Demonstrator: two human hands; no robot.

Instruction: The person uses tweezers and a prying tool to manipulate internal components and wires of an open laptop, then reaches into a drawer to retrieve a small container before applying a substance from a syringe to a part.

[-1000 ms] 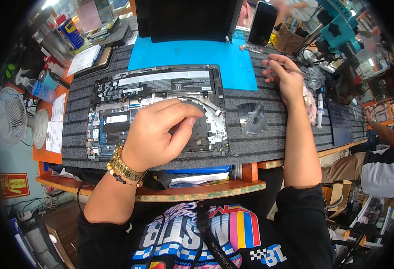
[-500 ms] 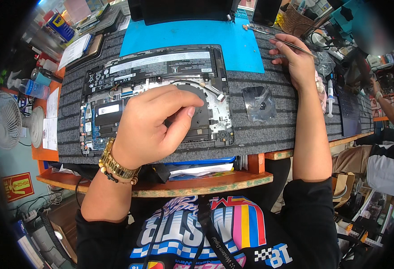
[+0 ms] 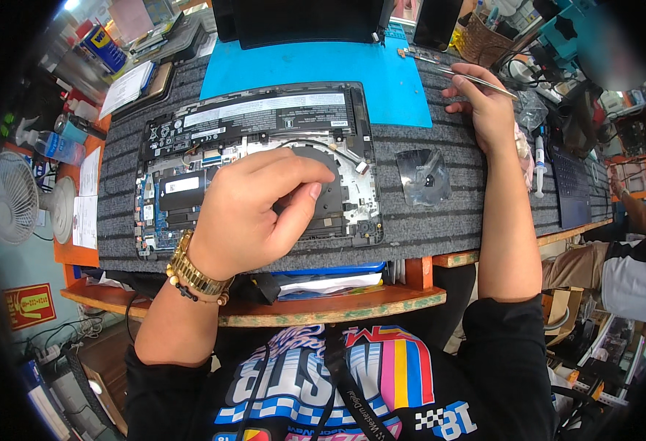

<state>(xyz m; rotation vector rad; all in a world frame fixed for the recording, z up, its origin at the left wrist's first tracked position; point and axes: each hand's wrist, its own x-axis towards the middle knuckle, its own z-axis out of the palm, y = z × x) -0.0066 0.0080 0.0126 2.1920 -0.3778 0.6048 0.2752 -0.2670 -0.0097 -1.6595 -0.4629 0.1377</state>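
Observation:
An opened laptop base (image 3: pixel 367 213) lies on the striped grey mat, its long black battery (image 3: pixel 264 117), blue circuit board and black fan (image 3: pixel 328 192) exposed. Over its front middle is my left hand (image 3: pixel 253 206), thumb and index finger curled close together in a pinch. Anything between those fingertips is too small to make out, and the hand covers part of the board. A loose cable with a white plug (image 3: pixel 361 167) lies by the fan. At the right, my right hand (image 3: pixel 484 103) is closed on slim metal tweezers (image 3: pixel 495 87), which point toward a small part (image 3: pixel 415 56) on the mat.
A blue work mat (image 3: pixel 308 73) lies behind the laptop, with a dark screen (image 3: pixel 308 22) beyond. Right of the laptop is a dark plastic pouch (image 3: pixel 423 176). Farther right are a syringe (image 3: pixel 539 165) and a keyboard (image 3: pixel 573 187). A white fan (image 3: pixel 14 198) stands left.
The whole view has shifted slightly. Both hands keep nearly the same pose, the left over the laptop and the right with the tweezers.

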